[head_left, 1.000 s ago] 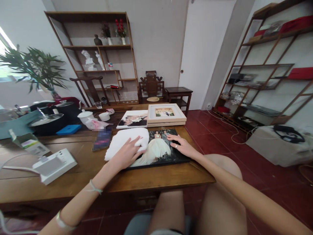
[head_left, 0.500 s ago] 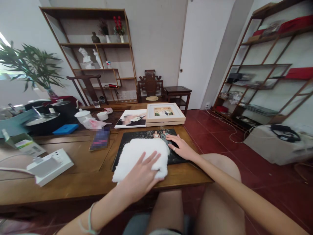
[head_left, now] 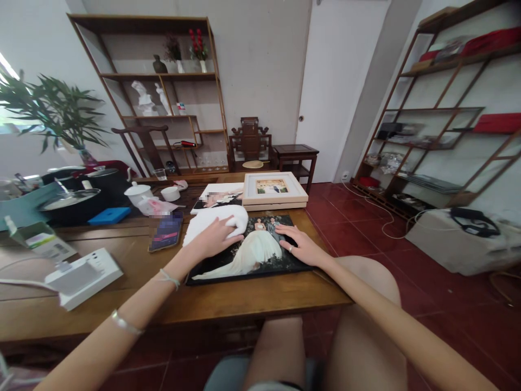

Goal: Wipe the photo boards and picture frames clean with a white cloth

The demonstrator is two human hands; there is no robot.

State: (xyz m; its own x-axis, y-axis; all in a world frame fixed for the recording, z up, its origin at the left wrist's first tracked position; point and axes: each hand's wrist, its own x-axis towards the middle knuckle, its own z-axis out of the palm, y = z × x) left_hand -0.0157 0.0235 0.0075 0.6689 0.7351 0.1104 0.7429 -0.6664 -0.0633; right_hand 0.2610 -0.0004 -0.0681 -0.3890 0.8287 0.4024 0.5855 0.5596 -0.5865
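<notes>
Head view: left hand (head_left: 214, 240) presses a white towel (head_left: 215, 220) on the far left corner of a photo print (head_left: 248, 250) on the table (head_left: 252, 296), fingers seemingly curled; right hand (head_left: 303, 247) lies flat, holding nothing.

Fluffy white cloth (head_left: 215, 221), glossy photo panel (head_left: 252, 252), smooth wooden table (head_left: 244, 298)

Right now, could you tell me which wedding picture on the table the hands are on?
The large dark print: left hand holds a white cloth on it, right hand rests flat. The white-framed picture and smaller print lie behind it.
</notes>
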